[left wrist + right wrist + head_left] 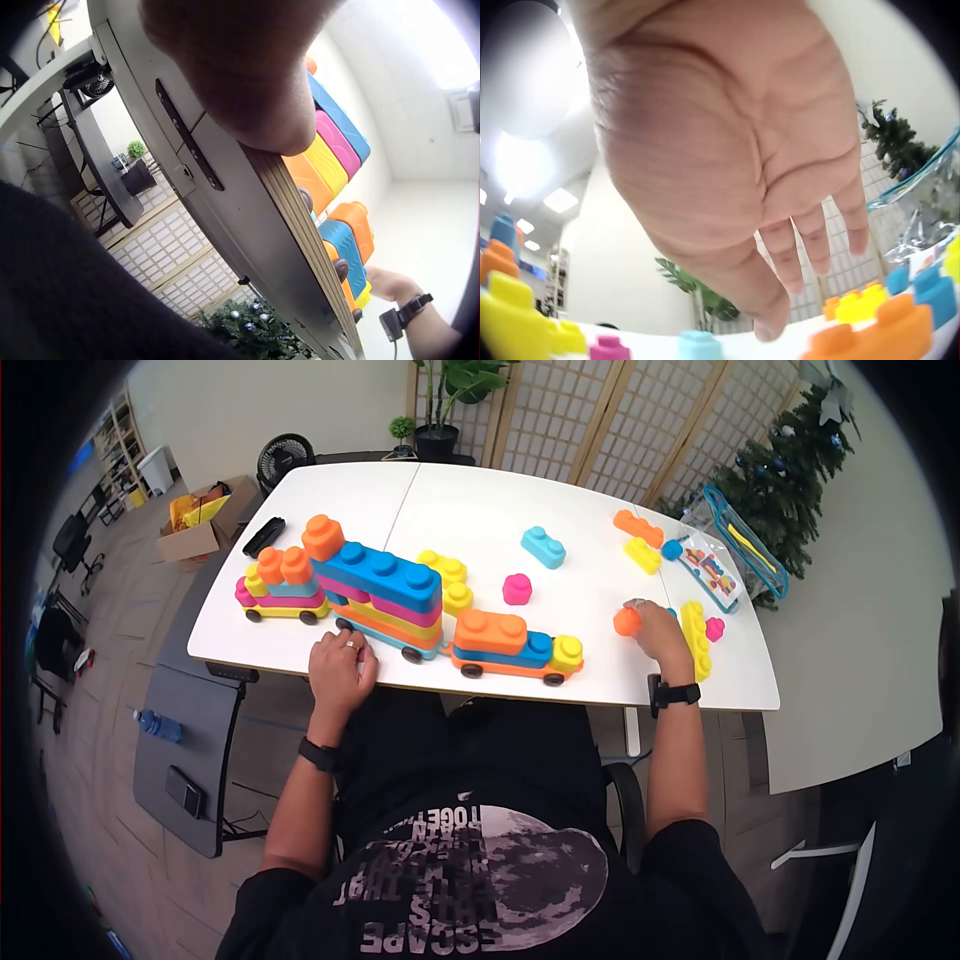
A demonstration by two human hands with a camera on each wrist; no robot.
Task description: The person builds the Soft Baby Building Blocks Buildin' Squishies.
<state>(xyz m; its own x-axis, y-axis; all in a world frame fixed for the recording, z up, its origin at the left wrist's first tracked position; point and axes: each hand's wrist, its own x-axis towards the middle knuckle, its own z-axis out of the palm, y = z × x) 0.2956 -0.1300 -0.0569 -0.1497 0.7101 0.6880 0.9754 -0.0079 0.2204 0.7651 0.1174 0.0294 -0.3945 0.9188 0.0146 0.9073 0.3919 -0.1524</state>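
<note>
My left hand (343, 668) rests at the table's front edge, fingertips close to the wheels of a tall block truck (385, 595) stacked in blue, pink, yellow and orange. In the left wrist view only the heel of that hand shows, over the edge. At the right, my right hand (660, 632) reaches down over an orange building block (627, 622), which it partly hides. The right wrist view shows its fingers (810, 232) extended and spread, with a two-stud orange block (877, 334) below the palm. A smaller block car (515, 647) stands between the hands.
Another block car (283, 588) stands far left. Loose pink (517, 589), light blue (543, 547) and yellow (642, 556) blocks lie farther back. A long yellow block (695, 640) lies right of my right hand, near a clear bag (730, 555). A black case (264, 537) sits back left.
</note>
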